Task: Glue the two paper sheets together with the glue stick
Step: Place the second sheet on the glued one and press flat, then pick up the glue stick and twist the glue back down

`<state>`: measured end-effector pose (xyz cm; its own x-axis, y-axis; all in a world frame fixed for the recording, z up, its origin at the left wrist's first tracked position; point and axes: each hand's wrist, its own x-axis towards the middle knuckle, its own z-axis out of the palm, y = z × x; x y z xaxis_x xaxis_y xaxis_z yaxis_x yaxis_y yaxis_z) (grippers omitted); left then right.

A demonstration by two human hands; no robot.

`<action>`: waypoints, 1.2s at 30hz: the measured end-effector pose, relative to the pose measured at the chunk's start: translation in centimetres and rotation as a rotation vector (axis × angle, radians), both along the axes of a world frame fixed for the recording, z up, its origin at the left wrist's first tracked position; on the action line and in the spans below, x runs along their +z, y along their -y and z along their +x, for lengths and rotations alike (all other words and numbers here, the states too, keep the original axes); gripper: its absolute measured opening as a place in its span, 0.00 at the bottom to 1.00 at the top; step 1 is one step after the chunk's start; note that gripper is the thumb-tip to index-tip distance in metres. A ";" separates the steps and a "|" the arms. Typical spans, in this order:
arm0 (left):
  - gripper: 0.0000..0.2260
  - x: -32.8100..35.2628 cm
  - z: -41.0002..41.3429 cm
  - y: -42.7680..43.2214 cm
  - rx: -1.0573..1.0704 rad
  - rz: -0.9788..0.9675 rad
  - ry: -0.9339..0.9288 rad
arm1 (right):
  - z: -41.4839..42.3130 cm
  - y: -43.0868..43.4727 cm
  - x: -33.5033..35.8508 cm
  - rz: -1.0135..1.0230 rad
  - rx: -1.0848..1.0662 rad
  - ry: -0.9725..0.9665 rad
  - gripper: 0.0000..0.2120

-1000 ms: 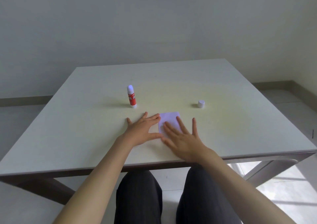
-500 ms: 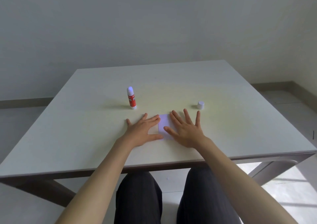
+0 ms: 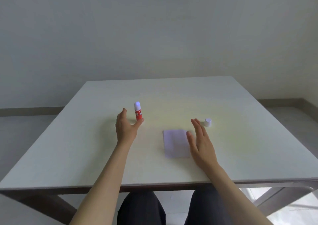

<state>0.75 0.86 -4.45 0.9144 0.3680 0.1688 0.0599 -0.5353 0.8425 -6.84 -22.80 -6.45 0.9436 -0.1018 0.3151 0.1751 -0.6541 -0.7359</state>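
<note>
Both hands have come off the paper since half a second ago, when they lay flat on it. My left hand [image 3: 124,128] has gone up and left to the glue stick [image 3: 138,111], and its grip is spread wide, fingers on the stick's left side, thumb tip just at the base on its right, nothing clamped yet; I cannot tell whether the thumb touches it. The glue stick stands upright on the tabletop [image 3: 240,147], uncapped, right inside that open grip. My right hand [image 3: 201,143] has lifted and turned on edge, fingers straight and loosely apart, holding nothing. The paper [image 3: 175,143] lies flat just to the left of that hand, its right edge under the thumb. The white cap [image 3: 207,122] sits just beyond the right fingertips, slightly right of them, not touched.
</note>
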 end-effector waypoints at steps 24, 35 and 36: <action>0.06 6.3 -6.7 6.2 -0.615 -0.808 0.036 | -2.4 -4.4 7.2 1.466 0.348 -0.578 0.11; 0.03 6.5 -7.3 7.2 -0.501 -0.843 0.048 | -2.4 -4.7 6.1 0.455 0.016 -0.039 0.21; 0.03 6.6 -7.3 7.1 -0.504 -0.833 0.049 | -2.3 -4.4 6.5 0.733 0.111 -0.259 0.23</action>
<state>-6.55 -6.29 2.19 0.9962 -0.0454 0.0739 -0.0583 0.2797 0.9583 -9.13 -18.38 0.08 0.9947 -0.0993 -0.0276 -0.0252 0.0257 -0.9994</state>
